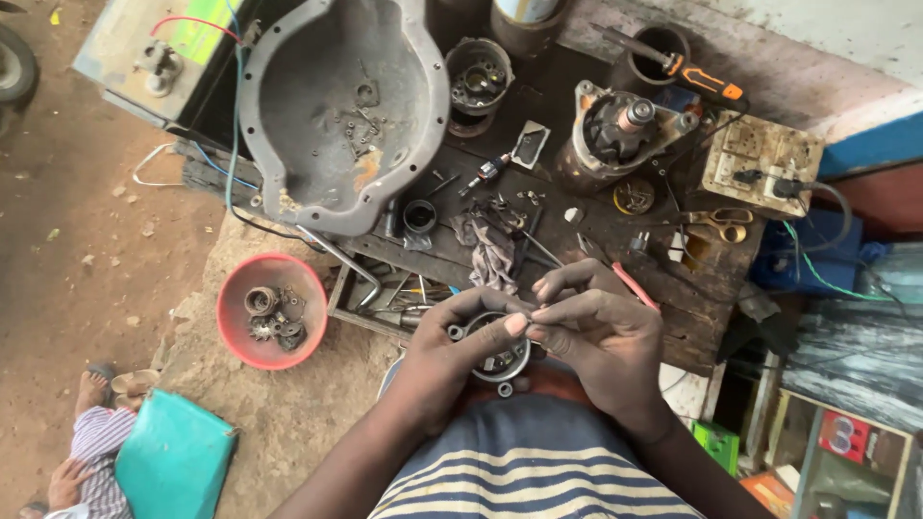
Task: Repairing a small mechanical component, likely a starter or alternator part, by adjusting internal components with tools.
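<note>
Both hands meet over the lap: left hand (452, 351) curled under, gripping a round metal end-cover (500, 358), its face tilted up; right hand (601, 336) just right, fingertips pinched at its rim, contents unclear. Workbench (567, 207) beyond, red bowl (236, 332) left.
</note>
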